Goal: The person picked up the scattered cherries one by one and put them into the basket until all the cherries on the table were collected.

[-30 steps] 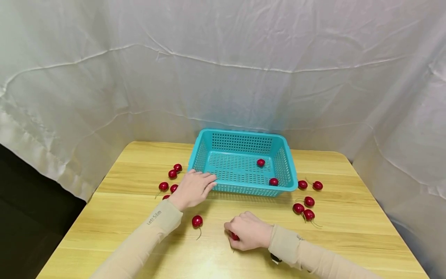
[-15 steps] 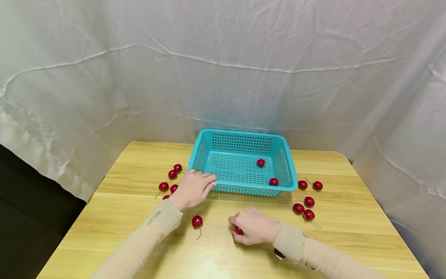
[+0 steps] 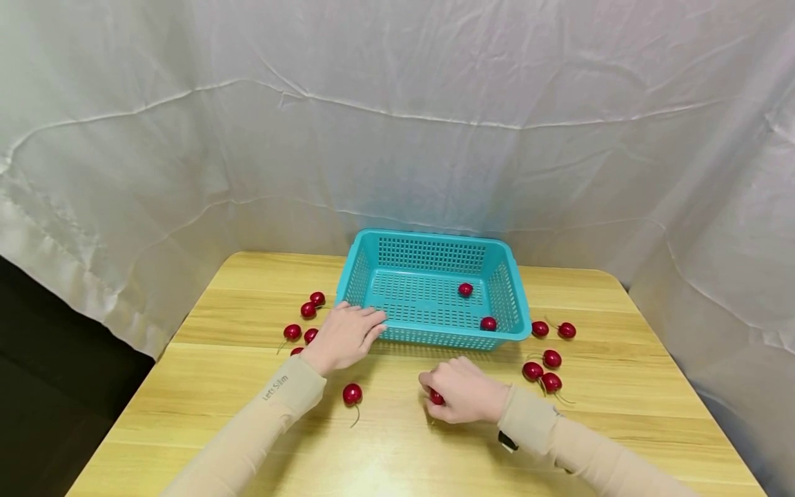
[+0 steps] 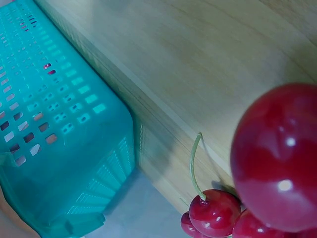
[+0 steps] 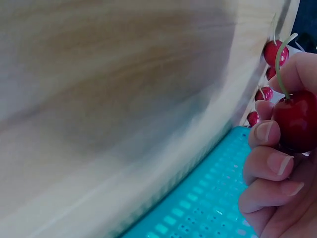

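My right hand pinches a red cherry between thumb and fingers, close over the table in front of the basket. Its green stem points up in the right wrist view. At the near left corner of the blue plastic basket, my left hand holds the rim, thumb toward the outside; its fingertips are partly hidden. Two cherries lie inside the basket, one toward the back and another cherry by the near right corner. A single cherry with its stem lies between my forearms.
Several cherries lie left of the basket, some partly behind my left hand. Another group of cherries is scattered on the right. The wooden table ends near a pale hanging cloth behind the basket.
My right hand has moved right and toward the basket, carrying the pinched cherry. The left hand and basket have stayed in place.
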Demonstrator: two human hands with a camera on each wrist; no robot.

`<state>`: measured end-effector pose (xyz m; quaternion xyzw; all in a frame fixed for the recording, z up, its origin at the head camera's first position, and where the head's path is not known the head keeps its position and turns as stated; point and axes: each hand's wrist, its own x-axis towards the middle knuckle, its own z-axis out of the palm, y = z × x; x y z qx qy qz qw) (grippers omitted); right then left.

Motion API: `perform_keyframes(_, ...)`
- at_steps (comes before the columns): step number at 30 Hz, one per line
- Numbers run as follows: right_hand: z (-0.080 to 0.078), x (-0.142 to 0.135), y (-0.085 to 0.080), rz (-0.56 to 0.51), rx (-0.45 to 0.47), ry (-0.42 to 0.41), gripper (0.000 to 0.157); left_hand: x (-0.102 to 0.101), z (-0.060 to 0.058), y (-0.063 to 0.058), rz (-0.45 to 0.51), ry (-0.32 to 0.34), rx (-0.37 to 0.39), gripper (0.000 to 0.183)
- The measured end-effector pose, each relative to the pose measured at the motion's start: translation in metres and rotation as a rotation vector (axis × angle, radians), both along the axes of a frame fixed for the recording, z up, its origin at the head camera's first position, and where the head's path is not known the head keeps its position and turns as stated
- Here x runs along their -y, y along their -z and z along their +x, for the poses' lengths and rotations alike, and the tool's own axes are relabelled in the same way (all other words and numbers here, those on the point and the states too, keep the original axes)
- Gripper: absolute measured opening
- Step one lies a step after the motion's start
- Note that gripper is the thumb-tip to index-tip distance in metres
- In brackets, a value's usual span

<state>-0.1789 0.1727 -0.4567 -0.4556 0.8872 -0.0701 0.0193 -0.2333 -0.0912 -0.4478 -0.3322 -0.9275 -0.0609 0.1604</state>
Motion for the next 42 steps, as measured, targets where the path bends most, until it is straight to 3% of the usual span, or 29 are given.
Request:
perform_keyframes(19,-0.011,-0.015,-0.021,-0.026,-0.012,0.044,0.02,0.0,0.002,-0.002,0.007,0.004,0.017,0.026)
perform_keyframes(42,-0.023,-0.021,-0.047,-0.057,-0.15,0.043,0.013,0.001,-0.002,0.003,-0.004,0.009,-0.012,0.025)
